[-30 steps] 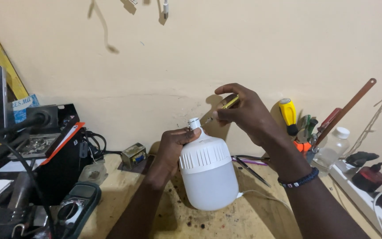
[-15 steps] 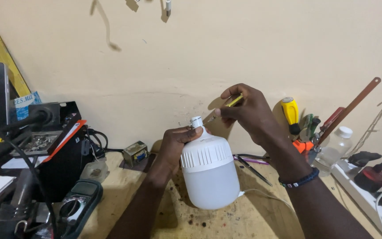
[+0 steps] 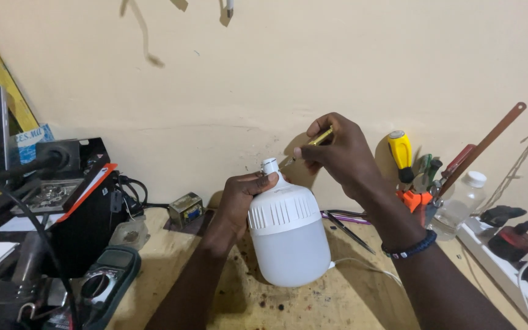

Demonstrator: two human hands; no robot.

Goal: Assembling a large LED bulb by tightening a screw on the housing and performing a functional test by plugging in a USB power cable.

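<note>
The left hand (image 3: 244,197) has its fingers wrapped around the ribbed neck of a big white bulb (image 3: 288,235), thumb tip pressed just under the small white cap at the top. The bulb stands upside down, its round dome resting on the wooden bench (image 3: 172,256). The right hand (image 3: 340,153) has its fingers pinched together on a thin yellow tool (image 3: 314,142), whose tip slants down and meets the cap, just above the left thumb. A dark beaded bracelet (image 3: 412,247) circles the right wrist. Farther out, a multimeter (image 3: 108,278) lies at the left and a clear bottle (image 3: 459,205) stands at the right.
</note>
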